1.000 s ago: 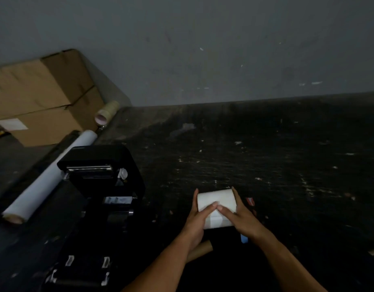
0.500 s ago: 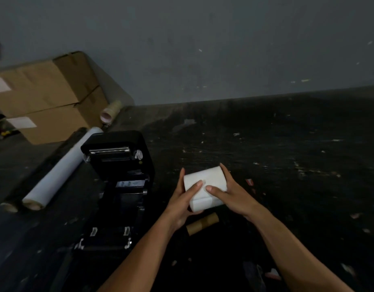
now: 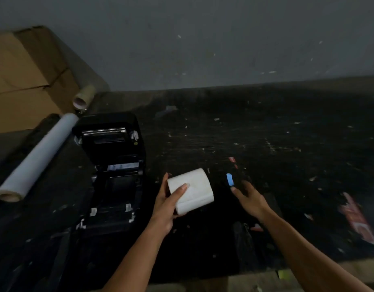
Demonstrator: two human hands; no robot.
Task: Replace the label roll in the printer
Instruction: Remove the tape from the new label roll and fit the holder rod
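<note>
The printer (image 3: 110, 165) near the worktop's left edge gapes open and empty, while the left hand (image 3: 167, 205) clasps the fresh label roll (image 3: 192, 189), not yet loaded, and the right hand (image 3: 250, 198) hovers spread and empty.

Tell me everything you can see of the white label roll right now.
The label roll is a short, fat cylinder of white paper, lying tilted, one flat end up and to the right. A loose outer flap curls off its front. Only the left hand holds it, thumb across the front, fingers behind, just right of the open black printer. The right hand is off it, open.
</note>
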